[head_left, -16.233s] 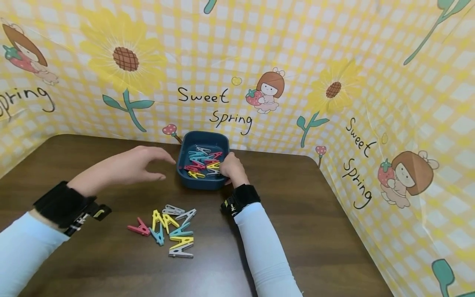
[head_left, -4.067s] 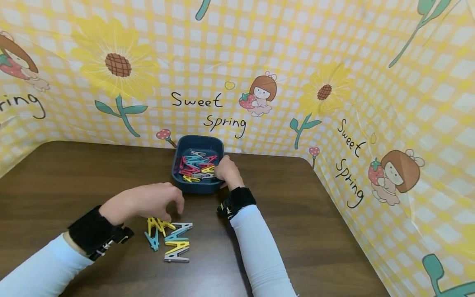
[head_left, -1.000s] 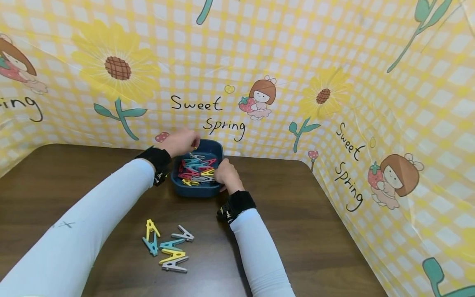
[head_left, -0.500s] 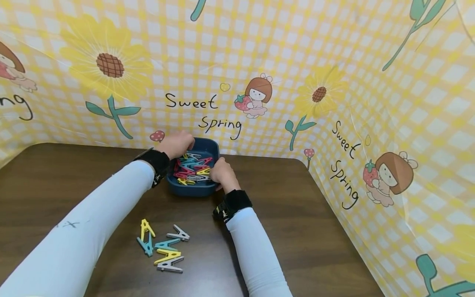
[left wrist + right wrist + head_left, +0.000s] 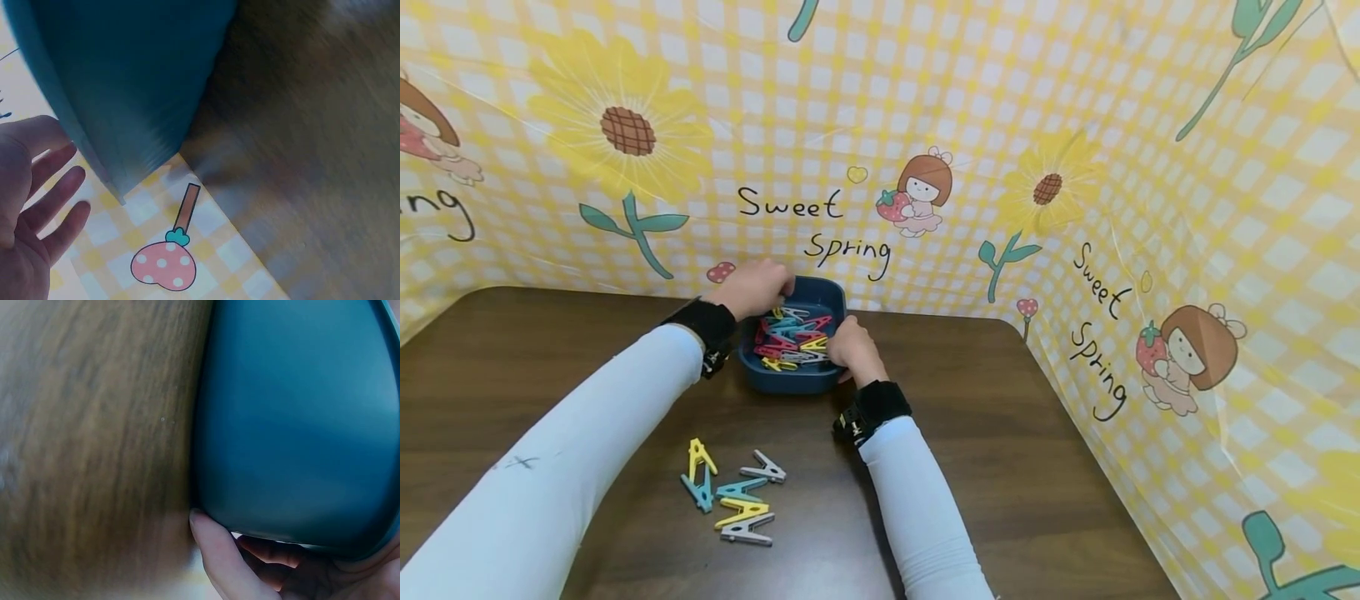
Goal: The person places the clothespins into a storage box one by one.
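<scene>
A dark blue tray (image 5: 790,383) stands at the far side of the wooden table, with several coloured clothes pegs (image 5: 790,337) in it. My left hand (image 5: 756,287) hovers at the tray's far left corner. In the left wrist view, my left hand (image 5: 31,206) has straight, spread fingers beside the tray wall (image 5: 125,75), and nothing shows in it. My right hand (image 5: 850,348) grips the tray's right rim. The right wrist view shows its thumb (image 5: 219,556) under the tray wall (image 5: 294,425). Nearer me, a small pile of pegs (image 5: 730,500) lies on the table.
A yellow checked backdrop (image 5: 925,125) printed with sunflowers and "Sweet Spring" closes off the back and right of the brown table (image 5: 1037,433). A mushroom print (image 5: 164,265) sits on the cloth right behind the tray.
My left hand went from the peg pile up to the tray, and the pile is smaller. Over the last second that hand sank slightly at the tray's corner. The right hand kept its hold.
</scene>
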Demonstrator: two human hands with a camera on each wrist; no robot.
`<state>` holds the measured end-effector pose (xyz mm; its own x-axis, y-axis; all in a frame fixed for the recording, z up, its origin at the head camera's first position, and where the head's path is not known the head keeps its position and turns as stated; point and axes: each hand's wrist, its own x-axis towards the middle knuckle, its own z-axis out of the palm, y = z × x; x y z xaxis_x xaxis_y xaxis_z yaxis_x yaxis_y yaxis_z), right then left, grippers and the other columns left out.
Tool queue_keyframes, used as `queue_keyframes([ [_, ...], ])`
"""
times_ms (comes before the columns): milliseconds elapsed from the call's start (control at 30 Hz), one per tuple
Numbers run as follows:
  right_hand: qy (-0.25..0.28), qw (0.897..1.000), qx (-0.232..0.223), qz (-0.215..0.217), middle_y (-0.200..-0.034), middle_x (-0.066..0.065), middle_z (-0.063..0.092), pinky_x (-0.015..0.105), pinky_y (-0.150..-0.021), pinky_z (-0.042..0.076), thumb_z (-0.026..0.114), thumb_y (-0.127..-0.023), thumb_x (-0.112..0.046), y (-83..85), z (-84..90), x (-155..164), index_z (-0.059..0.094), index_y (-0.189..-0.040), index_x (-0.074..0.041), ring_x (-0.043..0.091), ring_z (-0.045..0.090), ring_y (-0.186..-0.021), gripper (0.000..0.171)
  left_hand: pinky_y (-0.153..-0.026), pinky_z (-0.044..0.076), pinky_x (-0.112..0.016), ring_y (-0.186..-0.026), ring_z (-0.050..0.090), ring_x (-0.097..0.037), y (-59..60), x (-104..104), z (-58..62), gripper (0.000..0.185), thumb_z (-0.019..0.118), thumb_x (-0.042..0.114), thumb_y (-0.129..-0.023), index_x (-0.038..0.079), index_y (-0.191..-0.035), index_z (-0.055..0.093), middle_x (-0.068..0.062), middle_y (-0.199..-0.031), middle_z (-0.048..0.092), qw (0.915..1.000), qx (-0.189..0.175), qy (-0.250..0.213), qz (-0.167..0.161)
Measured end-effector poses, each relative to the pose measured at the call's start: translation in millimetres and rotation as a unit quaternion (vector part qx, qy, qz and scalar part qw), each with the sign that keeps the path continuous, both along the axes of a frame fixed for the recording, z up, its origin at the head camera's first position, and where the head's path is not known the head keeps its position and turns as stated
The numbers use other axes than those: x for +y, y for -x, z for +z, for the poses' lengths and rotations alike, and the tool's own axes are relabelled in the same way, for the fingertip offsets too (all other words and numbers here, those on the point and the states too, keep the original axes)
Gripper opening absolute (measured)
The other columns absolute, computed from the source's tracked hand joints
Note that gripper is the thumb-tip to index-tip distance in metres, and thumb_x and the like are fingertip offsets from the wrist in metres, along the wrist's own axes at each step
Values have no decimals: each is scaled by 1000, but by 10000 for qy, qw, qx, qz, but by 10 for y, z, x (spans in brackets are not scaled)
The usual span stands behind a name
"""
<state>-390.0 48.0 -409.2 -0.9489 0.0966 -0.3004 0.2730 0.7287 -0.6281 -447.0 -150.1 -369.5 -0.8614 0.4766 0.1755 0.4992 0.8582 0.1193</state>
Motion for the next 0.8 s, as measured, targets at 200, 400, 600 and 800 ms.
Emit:
queue_keyframes([
  [200,71,9998,11,184,-158,26,53,43,-62,67,55,-114,-19,8,-5,26,27,-170,-11,39,73,-113,63,-98,58,-55,-110,70,-35,-78,-40,74,17,74,12,-99,5,-113,79,-19,-120,77,9991,-160,-278,269],
  [400,109,9994,-49,340,-165,26,48,43,-62,67,52,-115,-19,-3,25,47,21,-173,-13,39,74,-113,66,-94,59,-55,-109,70,-35,-232,-115,135,21,76,17,-100,6,-117,79,-18,-124,76,9980,-84,-399,478],
  [600,107,9990,-222,370,-166,28,45,47,-61,67,51,-113,-17,149,-98,36,19,-173,-11,40,75,-101,69,-104,56,-59,-121,69,-39,-480,-216,158,25,78,19,-100,5,-120,79,-18,-125,78,9964,179,-775,292],
  [800,135,9991,-270,306,-165,28,46,48,-60,67,52,-113,-18,177,-91,28,20,-172,-8,40,75,-97,68,-96,57,-57,-111,69,-36,-874,-273,208,28,78,21,-101,7,-125,78,-18,-127,77,9922,387,-1187,73],
])
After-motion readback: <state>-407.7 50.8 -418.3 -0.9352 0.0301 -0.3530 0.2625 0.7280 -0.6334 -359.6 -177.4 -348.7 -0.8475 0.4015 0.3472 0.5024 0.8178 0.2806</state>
